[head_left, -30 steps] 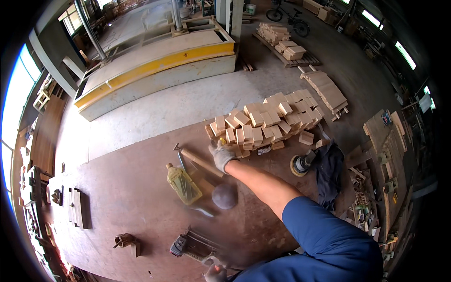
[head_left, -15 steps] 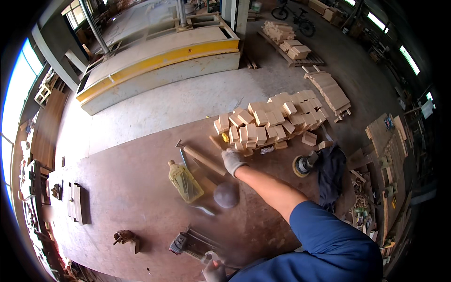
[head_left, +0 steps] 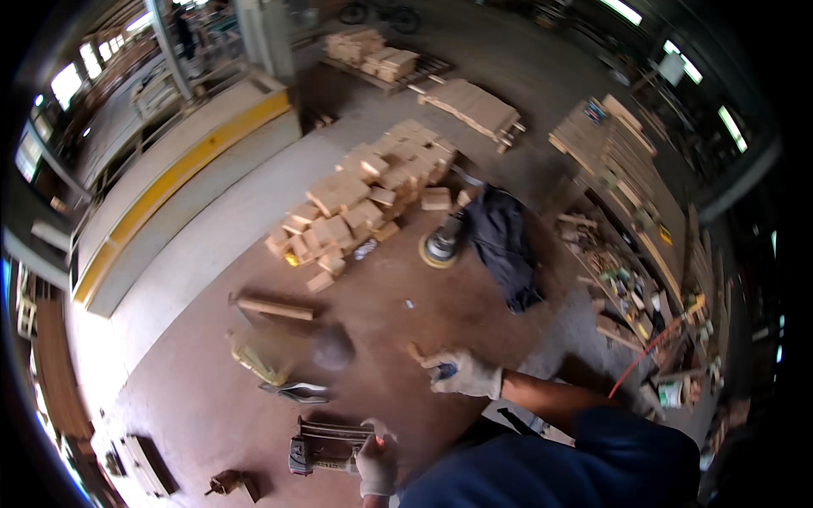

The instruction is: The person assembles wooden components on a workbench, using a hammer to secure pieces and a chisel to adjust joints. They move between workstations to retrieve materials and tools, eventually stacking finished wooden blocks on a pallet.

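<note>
My right hand, in a pale glove, is over the table's right part. Its fingers curl round something dark blue, and a tan tip sticks out toward the left; I cannot make out what it is. Low in the middle, my gloved left hand is closed at the right end of a grey nail gun. A pale curved piece and a red spot show at its fingers; whether it grips the tool is unclear. Left of my right hand lie a round grey thing, a bottle of yellowish liquid and a wooden-handled hammer.
Wooden blocks are heaped at the table's far edge. A disc sander stands beside a dark cloth. To the right are racks with boards and scraps, with a red hose. A brown tool lies at near left.
The view has swung to the right. My right hand has come back from the block heap toward me and is closed. My left hand stays by the nail gun.
</note>
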Demonstrator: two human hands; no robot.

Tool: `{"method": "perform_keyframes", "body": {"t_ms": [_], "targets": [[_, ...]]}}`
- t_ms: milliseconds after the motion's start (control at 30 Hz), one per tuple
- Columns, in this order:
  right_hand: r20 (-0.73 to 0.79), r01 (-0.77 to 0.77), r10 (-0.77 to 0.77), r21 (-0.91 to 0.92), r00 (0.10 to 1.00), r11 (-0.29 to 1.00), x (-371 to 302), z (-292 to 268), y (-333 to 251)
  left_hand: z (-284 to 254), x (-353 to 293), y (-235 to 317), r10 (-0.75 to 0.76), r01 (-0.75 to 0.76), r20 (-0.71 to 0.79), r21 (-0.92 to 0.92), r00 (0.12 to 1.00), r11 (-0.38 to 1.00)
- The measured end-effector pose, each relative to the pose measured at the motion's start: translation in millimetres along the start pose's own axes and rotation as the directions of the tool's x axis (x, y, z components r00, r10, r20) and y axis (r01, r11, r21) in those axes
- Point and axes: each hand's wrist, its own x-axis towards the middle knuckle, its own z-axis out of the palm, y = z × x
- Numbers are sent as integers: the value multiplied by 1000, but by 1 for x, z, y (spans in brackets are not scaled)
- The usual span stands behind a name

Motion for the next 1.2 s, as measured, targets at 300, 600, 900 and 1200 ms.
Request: {"method": "perform_keyframes", "body": {"t_ms": [300,600,900,1200], "targets": [[-199,-56,-2,-281,980,958,-157,-66,58,56,20,41,467,-492,255,42,847,870],[68,-342,553,846,830,409,-257,-66,160,150,11,87,647,-910,650,192,398,367],[-250,-330,504,510,827,795,-283,-1,177,197,19,130,-28,-310,850,222,526,925],[-386,-556,496,-53,778,830,-257,-52,109,184,35,104,-244,299,944,171,225,939]]}}
